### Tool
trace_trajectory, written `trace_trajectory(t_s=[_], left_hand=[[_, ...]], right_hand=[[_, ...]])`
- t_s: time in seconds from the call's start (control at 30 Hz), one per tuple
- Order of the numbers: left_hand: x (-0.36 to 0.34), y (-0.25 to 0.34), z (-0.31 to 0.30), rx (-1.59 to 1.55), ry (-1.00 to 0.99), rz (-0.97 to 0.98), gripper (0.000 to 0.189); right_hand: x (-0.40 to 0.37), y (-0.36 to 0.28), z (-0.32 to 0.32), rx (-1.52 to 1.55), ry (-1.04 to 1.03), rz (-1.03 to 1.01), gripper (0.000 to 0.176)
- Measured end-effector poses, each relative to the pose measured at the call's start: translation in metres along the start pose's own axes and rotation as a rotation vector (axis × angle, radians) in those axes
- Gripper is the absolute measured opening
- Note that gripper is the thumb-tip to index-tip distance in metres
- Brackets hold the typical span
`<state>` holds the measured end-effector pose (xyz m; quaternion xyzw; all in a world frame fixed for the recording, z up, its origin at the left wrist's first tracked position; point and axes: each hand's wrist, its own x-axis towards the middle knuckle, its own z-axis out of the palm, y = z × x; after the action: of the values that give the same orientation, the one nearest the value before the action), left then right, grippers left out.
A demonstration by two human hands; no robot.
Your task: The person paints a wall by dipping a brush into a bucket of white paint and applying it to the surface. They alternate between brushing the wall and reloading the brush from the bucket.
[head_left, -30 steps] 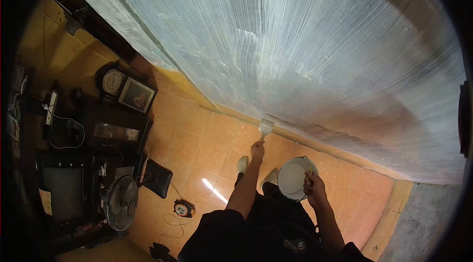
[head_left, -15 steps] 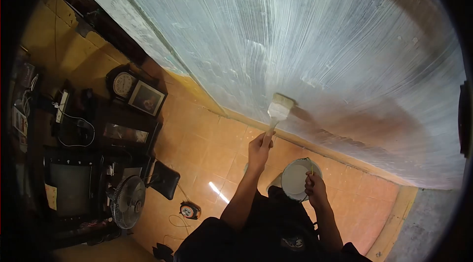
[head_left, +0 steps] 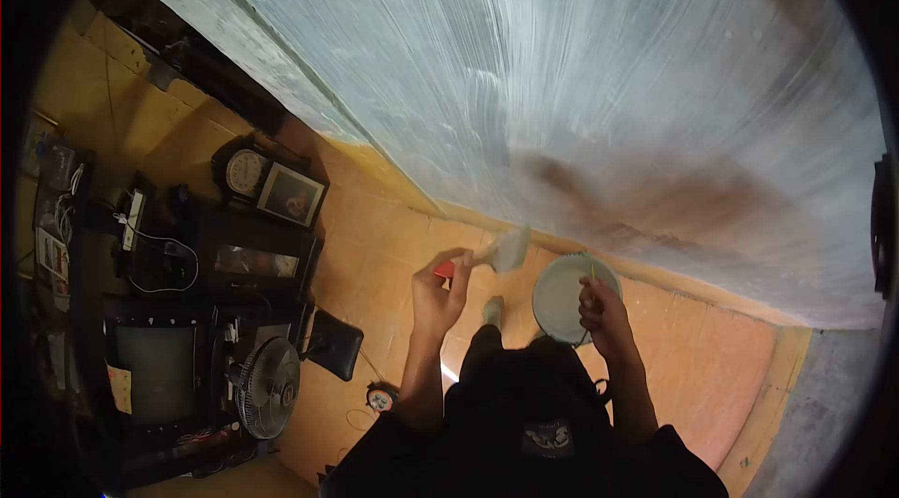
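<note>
My left hand is closed around the handle of a wide paintbrush. The red end of that handle shows beside my fingers, and the pale bristle end points right, away from the wall surface and left of the bucket. My right hand grips the handle of a bucket, its fingers curled at the rim. Whitish liquid appears inside the bucket, which hangs in front of my body. Ahead stands a wall with streaky white brush marks, darker and brownish in its lower part.
On the left, a dark cabinet bears a clock, a framed picture and a television. A fan and a cable reel are near it. Orange tiles cover the floor.
My left hand has drawn the paintbrush off the wall, down and to the left, and turned it sideways. The bucket and my right hand are slightly higher in view.
</note>
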<state>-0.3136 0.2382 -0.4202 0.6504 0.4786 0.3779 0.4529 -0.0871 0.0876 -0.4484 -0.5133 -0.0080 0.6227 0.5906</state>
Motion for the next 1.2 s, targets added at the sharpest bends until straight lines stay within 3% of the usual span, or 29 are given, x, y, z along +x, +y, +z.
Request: trace_trajectory(t_s=[0.23,0.37,0.47,0.6,1.2], left_hand=[[0.011,0.019,-0.005,-0.045,-0.040,0.042,0.023],[0.012,0.016,0.007,-0.104,-0.186,0.072,0.030],[0.014,0.014,0.017,0.016,-0.329,0.190,0.032],[0.017,0.015,0.031,0.221,-0.451,0.194,0.031],[0.048,0.036,0.033,0.350,-0.478,0.429,0.029]], right_hand=[[-0.011,-0.010,0.030,0.115,-0.101,-0.044,0.035],[-0.021,-0.012,0.046,0.142,-0.146,-0.056,0.042],[-0.024,-0.014,0.058,0.180,-0.151,-0.056,0.049],[-0.028,-0.021,0.072,0.187,-0.165,-0.059,0.051],[-0.040,-0.063,0.103,0.039,-0.322,-0.101,0.057]])
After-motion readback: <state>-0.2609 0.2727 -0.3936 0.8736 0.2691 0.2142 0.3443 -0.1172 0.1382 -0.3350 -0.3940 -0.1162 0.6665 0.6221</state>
